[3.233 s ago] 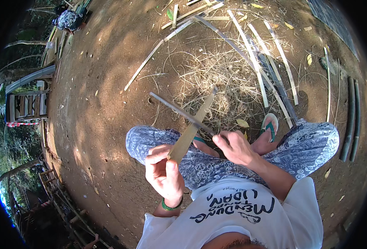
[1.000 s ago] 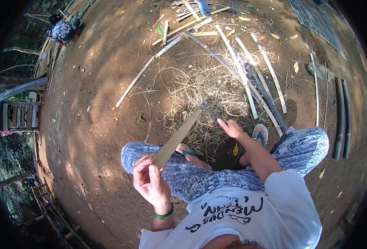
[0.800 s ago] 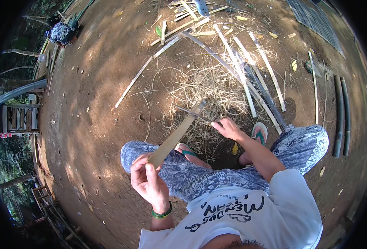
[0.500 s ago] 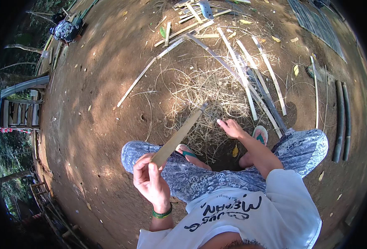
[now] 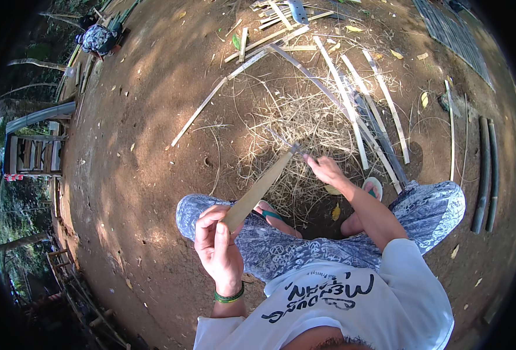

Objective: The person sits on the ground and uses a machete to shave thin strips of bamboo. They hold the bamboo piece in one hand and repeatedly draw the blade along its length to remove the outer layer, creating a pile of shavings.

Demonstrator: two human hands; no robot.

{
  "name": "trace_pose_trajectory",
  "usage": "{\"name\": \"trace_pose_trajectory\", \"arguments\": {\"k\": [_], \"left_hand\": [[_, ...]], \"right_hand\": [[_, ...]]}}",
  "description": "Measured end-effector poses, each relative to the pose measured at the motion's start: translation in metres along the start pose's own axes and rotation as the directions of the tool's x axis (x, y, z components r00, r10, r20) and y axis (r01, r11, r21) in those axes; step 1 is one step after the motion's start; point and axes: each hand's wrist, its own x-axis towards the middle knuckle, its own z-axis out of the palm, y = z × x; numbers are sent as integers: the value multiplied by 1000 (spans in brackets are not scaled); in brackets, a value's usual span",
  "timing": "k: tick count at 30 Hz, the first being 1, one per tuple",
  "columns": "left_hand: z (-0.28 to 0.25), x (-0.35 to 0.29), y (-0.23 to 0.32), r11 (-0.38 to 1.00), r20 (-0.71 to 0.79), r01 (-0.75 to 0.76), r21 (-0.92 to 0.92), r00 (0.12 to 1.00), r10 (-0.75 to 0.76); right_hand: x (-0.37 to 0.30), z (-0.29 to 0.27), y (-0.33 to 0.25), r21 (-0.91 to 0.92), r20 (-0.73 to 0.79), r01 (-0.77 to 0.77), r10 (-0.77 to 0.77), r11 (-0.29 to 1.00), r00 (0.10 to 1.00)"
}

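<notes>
My left hand is closed on the near end of a flat bamboo strip, thumb on top. The strip slants up and away to the right, its far end over a heap of shavings. My right hand is wrapped round the handle of a knife, just right of that far end. The thin blade crosses at the strip's tip and points to the upper left. Whether the edge touches the strip I cannot tell. My fingers hide most of the handle.
Long bamboo strips lie beyond and right of the shavings, with more piled at the top. Two dark poles rest at the far right, a slatted bamboo panel at the upper right. Another person crouches at the upper left.
My right hand has moved the knife slightly toward the upper left, and its blade now shows past the strip's far end. My left hand still grips the strip. The whole view has shifted a little.
</notes>
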Motion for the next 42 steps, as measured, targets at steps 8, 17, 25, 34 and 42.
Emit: {"name": "trace_pose_trajectory", "arguments": {"k": [8, 17, 25, 34, 42], "left_hand": [[18, -3, -4, 999, -36, -35, 3, 999, 35], [19, -2, -8, 999, -9, -53, 0, 999, 53], [16, 14, -4, 996, -42, -78, -36, 996, 77], [5, 28, 0, 999, -113, -45, 14, 993, 46], [-4, 30, -2, 999, -98, -47, -4, 994, 47]], "right_hand": [[-161, -19, -114, 346, -107, 506, -503, 790, 858], [-52, 21, 14, 143, 12, -80, 79, 986, 997], [-66, 49, 6, 234, -210, 302, -255, 924, 944], [-65, 52, -5, 242, -201, 321, -276, 916, 940], [-66, 39, -19, 106, -232, 528, -495, 843, 837]]}}
